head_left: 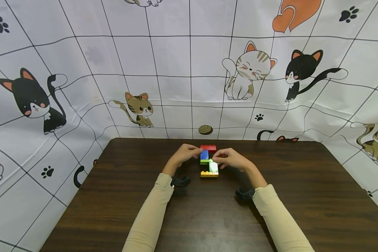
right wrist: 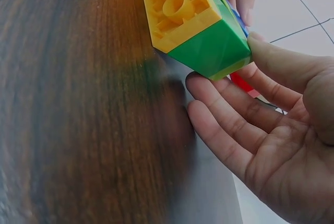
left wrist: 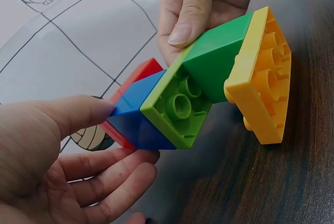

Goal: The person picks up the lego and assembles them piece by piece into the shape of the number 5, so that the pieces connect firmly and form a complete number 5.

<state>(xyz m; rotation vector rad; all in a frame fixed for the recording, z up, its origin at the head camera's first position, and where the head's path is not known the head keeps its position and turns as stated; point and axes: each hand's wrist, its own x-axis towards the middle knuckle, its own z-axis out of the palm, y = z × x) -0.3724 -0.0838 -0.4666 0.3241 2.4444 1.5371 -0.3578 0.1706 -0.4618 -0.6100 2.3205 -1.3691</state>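
Five-colour joined building bricks are held between both hands: a red brick (head_left: 209,147), a blue brick (left wrist: 142,104), a lime plate (left wrist: 180,106), a green brick (left wrist: 219,54) and a yellow brick (left wrist: 255,78) at the near end. My left hand (head_left: 184,154) pinches the blue brick, thumb on its upper side and fingers beneath, near the red one. With thumb and fingertips, my right hand (head_left: 231,159) holds the structure around the green brick and lime plate. Hollow undersides of the yellow brick and lime plate show in the left wrist view.
A dark wooden table (head_left: 208,224) lies beneath the hands. Behind and beside it hangs a white sheet (head_left: 173,87) with a black grid and cat drawings. Both wrists wear a black band.
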